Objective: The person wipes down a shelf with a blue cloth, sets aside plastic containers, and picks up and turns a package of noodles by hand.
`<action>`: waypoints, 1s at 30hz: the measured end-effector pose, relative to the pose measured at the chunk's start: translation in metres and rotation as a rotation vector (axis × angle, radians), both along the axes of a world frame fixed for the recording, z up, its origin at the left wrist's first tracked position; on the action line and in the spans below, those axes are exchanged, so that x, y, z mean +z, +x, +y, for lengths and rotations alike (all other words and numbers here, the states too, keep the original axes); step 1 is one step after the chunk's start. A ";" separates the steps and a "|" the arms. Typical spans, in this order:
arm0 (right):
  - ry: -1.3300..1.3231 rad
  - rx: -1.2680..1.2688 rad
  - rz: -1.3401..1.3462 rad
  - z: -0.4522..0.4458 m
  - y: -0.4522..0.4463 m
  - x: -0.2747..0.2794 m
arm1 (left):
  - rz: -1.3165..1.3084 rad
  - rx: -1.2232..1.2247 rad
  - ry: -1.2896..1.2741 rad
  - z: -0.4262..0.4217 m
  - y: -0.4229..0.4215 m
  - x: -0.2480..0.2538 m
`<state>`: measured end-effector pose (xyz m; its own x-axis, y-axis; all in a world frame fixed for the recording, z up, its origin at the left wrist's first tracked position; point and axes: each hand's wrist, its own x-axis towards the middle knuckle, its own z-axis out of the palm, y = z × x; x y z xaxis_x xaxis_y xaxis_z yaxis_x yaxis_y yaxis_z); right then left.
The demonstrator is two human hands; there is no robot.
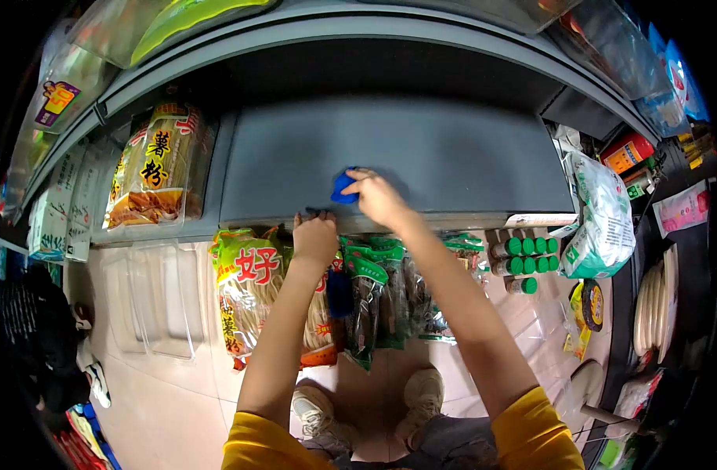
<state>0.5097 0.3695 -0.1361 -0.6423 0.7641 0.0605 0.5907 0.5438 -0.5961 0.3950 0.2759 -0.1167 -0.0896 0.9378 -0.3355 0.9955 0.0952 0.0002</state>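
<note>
a bright blue cloth [343,188] is gripped in the right hand [376,196], bunched into a small, crumpled wad and partly covered by the fingers; its underside is hidden. it is held at the top of the wide grey shelf [296,149], a little left of the shelf's middle and nearer the shelf's front edge than its back. the shelf itself is level and smooth, lit softly across its middle and darkened towards its back. the left hand [315,235] is placed at the shelf's front edge, left of the cloth.
</note>
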 end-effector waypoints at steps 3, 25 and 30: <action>0.016 -0.007 0.008 -0.021 -0.009 -0.012 | 0.003 0.020 -0.054 -0.002 0.003 0.005; 0.093 -0.120 -0.075 0.007 0.163 -0.011 | -0.051 0.042 0.012 -0.005 0.002 0.009; 0.058 -0.328 0.046 0.014 0.166 -0.002 | -0.041 0.024 0.049 -0.003 0.001 0.001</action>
